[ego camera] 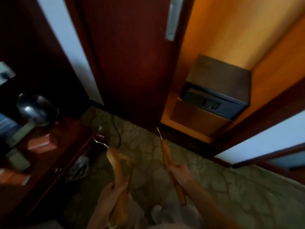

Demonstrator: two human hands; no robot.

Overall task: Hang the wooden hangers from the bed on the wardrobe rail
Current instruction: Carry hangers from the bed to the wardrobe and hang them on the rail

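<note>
Hangers of pale curved wood with thin silver wire hooks are in both hands, one each, carried low over the green patterned carpet [231,187] in front of the wardrobe; the bed is out of view. Far left stands a dark reddish wooden desk [54,162] with a shiny metal kettle [35,109] and small boxes on it, all blurred. Just right of it, the left hand [113,190] is wrapped around the lower arm of the left wooden hanger [115,164], fingers closed on the wood, its hook [99,139] pointing up and away toward the desk edge. Beside it, the right hand [179,174] is closed around the middle of the right wooden hanger [166,156], seen nearly edge-on, its hook [158,132] aimed at the foot of the dark red sliding wardrobe door [132,63]. Right of that door the orange-lit wardrobe opening [231,30] shows a dark metal safe with a keypad [216,95] on its floor.

The step in hand looks like the carry to the wardrobe. No rail shows; it probably sits above the frame, so the next move likely calls for raising one hanger, hook upward, into the open compartment and catching it over the bar.
</note>
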